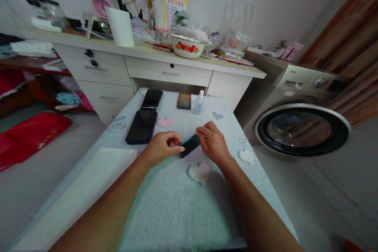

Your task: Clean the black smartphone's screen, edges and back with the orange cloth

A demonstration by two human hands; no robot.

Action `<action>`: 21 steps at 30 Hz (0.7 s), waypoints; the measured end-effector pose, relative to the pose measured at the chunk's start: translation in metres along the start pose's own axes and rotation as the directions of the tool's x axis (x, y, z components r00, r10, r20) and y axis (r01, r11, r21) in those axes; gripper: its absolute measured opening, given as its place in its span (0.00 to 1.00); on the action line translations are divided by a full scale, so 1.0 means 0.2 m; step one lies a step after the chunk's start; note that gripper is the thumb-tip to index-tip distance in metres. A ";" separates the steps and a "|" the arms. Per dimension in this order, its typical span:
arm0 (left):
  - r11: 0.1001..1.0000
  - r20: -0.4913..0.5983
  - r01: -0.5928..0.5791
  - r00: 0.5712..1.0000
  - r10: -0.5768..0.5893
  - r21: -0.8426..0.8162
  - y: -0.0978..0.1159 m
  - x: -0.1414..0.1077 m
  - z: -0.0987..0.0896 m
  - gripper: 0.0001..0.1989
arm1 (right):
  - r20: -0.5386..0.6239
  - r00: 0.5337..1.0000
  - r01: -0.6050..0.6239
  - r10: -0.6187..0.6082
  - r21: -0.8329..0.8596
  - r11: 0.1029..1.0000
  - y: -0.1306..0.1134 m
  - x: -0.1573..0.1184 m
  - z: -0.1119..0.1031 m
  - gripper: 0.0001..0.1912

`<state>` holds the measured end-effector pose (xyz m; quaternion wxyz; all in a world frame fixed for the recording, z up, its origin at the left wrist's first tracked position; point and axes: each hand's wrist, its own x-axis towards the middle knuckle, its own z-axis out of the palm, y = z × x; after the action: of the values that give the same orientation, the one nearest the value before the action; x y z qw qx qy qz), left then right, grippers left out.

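Past both forearms [121, 195], grips a tilted phone [190, 147] over the desk [177, 212] with left hand [162, 148] and right hand [214, 143] at opposite ends, probably for steadiness, beside dark phones [141, 126] set leftward, perhaps for working room.

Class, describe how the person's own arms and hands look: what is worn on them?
The left hand and right hand wear no gloves, and no ring shows clearly. The left forearm and right forearm are bare: no sleeve, watch or bracelet.
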<state>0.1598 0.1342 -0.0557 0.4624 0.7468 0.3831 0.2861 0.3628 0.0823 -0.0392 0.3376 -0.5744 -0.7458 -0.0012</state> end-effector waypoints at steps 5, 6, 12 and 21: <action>1.000 0.003 0.006 1.000 -0.006 0.015 -0.01 0.00 0.00 0.11 | 0.042 0.998 0.052 -0.053 0.020 0.998 -0.05 -0.01 0.01 0.12; 1.000 0.004 0.007 1.000 -0.007 0.023 -0.01 0.00 0.00 0.11 | 0.050 0.997 0.061 -0.062 0.029 0.998 -0.06 -0.01 0.01 0.12; 0.998 -0.019 -0.010 1.000 0.012 0.065 0.00 0.00 0.00 0.11 | 0.112 0.989 0.092 -0.098 0.056 0.994 -0.11 -0.02 0.02 0.12; 0.995 -0.069 -0.026 0.997 0.033 0.099 0.02 -0.01 0.00 0.09 | 0.112 0.988 0.103 -0.109 0.058 0.993 -0.12 -0.02 0.01 0.11</action>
<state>0.1609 0.1315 -0.0528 0.4072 0.7634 0.4018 0.2998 0.3416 0.0717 -0.0334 0.3082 -0.5241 -0.7933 0.0334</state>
